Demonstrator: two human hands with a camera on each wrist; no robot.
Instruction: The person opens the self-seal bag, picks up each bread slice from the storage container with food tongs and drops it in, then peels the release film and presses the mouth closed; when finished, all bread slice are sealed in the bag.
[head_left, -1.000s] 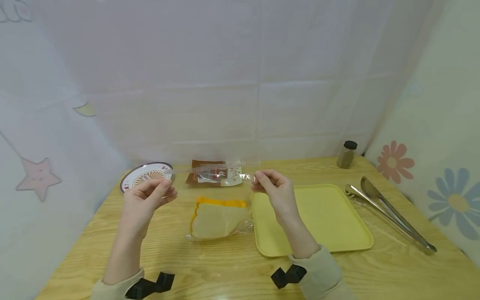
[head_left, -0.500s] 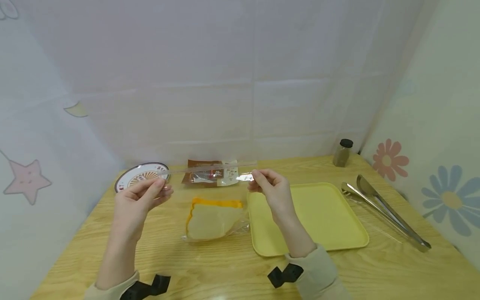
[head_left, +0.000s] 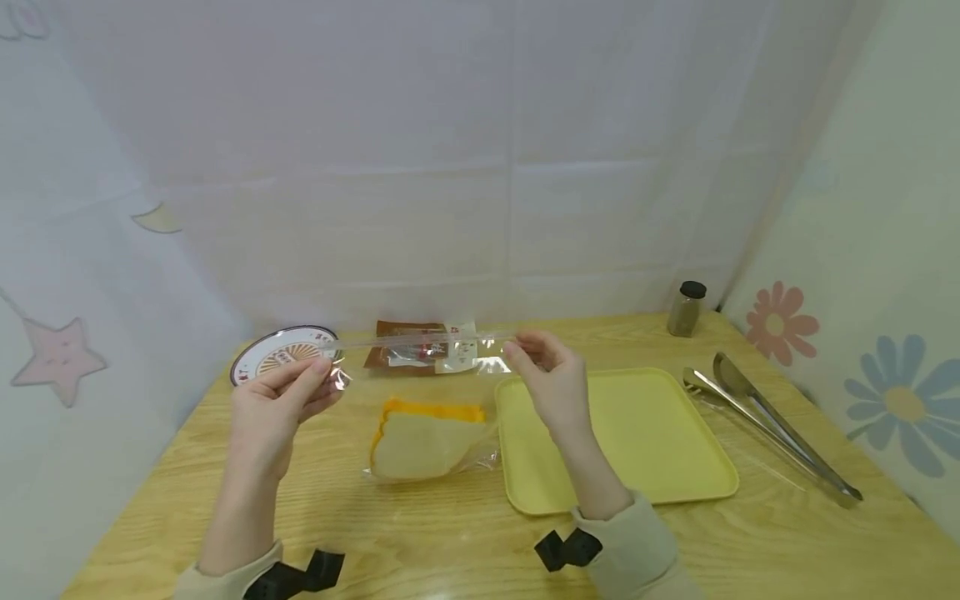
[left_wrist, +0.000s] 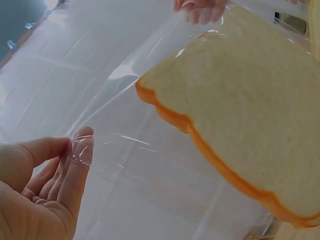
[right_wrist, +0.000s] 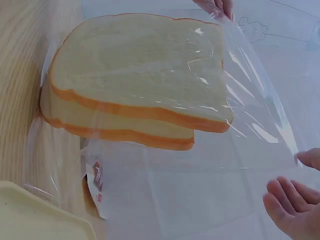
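A clear plastic zip bag (head_left: 405, 340) hangs between my two hands, its top edge stretched sideways. My left hand (head_left: 281, 400) pinches the bag's left top corner between thumb and fingers. At the right top corner, my right hand (head_left: 551, 383) holds the edge, its thumb on the film; in the right wrist view the other fingers (right_wrist: 287, 200) stand apart from the thumb. Inside the bag are bread slices (head_left: 427, 446) with orange crust, low in it. The right wrist view shows two slices (right_wrist: 140, 65) overlapping, the back one partly hidden.
A yellow tray (head_left: 637, 450) lies on the wooden table right of the bag, partly behind my right forearm. Metal tongs (head_left: 772, 433) and a black-lidded jar (head_left: 686, 310) stand farther right. Behind are a patterned plate (head_left: 281, 350) and a brown-and-white packet (head_left: 408, 360).
The right end of the bag's top edge has dropped slightly, and new glints show by the left hand. Both hands stay at nearly the same place, with the head view shifting a little.
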